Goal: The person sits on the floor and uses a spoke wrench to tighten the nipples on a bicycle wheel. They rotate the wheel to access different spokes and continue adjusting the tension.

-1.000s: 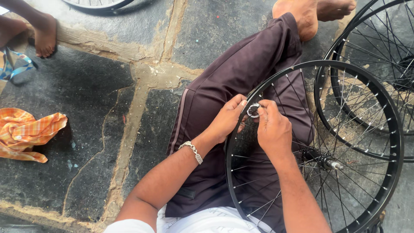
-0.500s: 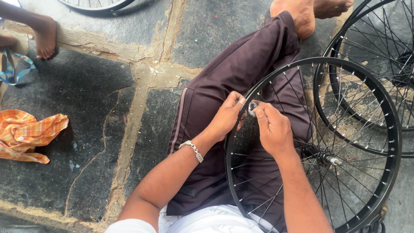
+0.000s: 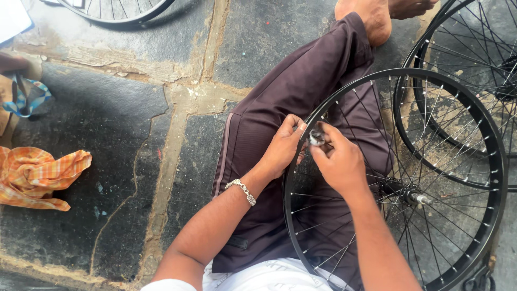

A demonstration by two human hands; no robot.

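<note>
The floor (image 3: pixel 124 124) is made of big dark stone slabs with pale, cracked lines between them. An orange checked cloth (image 3: pixel 37 177) lies crumpled at the left edge. A blue sandal strap (image 3: pixel 26 99) sits above it. A black wheel (image 3: pixel 468 70) lies flat at the upper right. Part of another wheel (image 3: pixel 116 13) shows at the top.

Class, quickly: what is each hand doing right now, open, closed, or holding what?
Left hand: closed on the black wheel rim.
Right hand: closed, pinching a small round metal tool at the rim.
</note>
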